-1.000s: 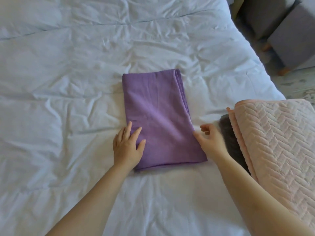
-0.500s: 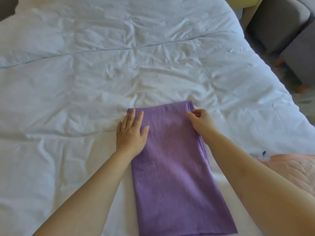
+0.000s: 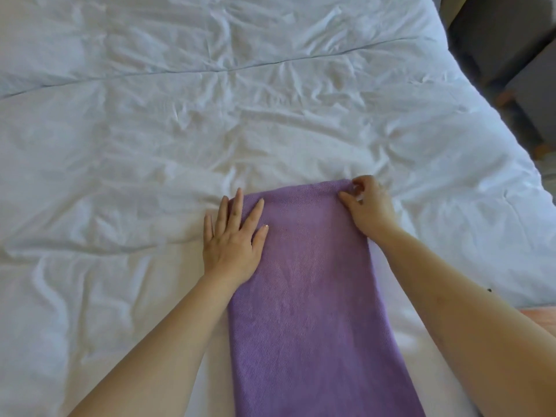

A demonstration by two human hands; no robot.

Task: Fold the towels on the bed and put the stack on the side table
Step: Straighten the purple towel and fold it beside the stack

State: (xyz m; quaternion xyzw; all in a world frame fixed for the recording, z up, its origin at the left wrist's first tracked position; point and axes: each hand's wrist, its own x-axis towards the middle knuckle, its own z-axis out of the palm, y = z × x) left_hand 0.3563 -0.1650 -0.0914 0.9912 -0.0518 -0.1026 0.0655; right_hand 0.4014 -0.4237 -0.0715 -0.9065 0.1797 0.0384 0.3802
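A purple towel, folded into a long strip, lies on the white bed and runs from the middle of the view to the bottom edge. My left hand lies flat with straight fingers on the towel's far left corner, partly on the sheet. At the far right corner, my right hand pinches the towel's edge between thumb and curled fingers. A sliver of a pink towel shows at the right edge behind my right forearm.
The crumpled white duvet spreads wide to the left and beyond the towel. The bed's right edge drops off at the upper right, where grey furniture with wooden legs stands on the floor.
Both hands slid up the purple towel from its near end to its far end. My view tilted, so the pink towel has almost left the frame.
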